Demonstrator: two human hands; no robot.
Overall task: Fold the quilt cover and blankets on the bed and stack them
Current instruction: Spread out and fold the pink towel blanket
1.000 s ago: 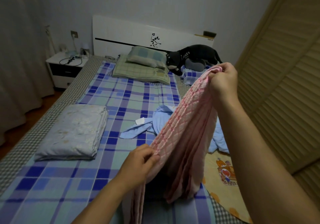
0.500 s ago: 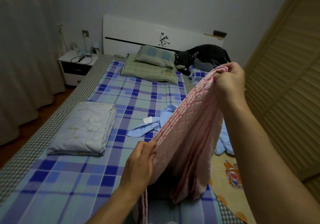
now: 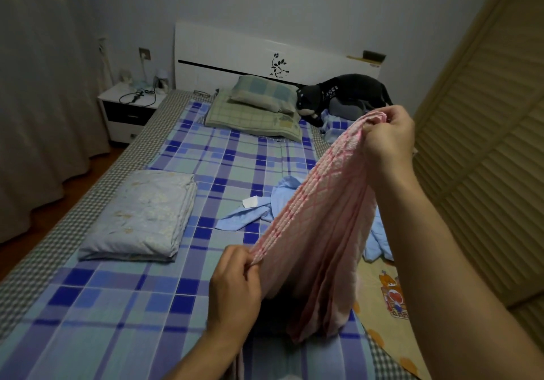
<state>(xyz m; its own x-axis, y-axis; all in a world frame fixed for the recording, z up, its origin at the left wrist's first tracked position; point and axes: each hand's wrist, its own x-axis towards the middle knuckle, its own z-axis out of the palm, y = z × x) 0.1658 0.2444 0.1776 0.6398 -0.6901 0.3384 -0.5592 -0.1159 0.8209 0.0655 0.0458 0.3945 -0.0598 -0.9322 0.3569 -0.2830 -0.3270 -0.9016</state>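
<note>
Up high, right hand and lower left hand pinch pink blanket.

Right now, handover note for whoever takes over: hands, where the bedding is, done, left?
Left hand: pinches the near end of the pink blanket's gathered edge.
Right hand: grips the far end, raised higher.
The pink blanket hangs between them in several layers, its lower end resting on the bed.
Done: the folded pale floral quilt cover lies on the bed's left side.
Left: finish folding the pink blanket, fold the crumpled light blue blanket behind it, stack everything.
</note>
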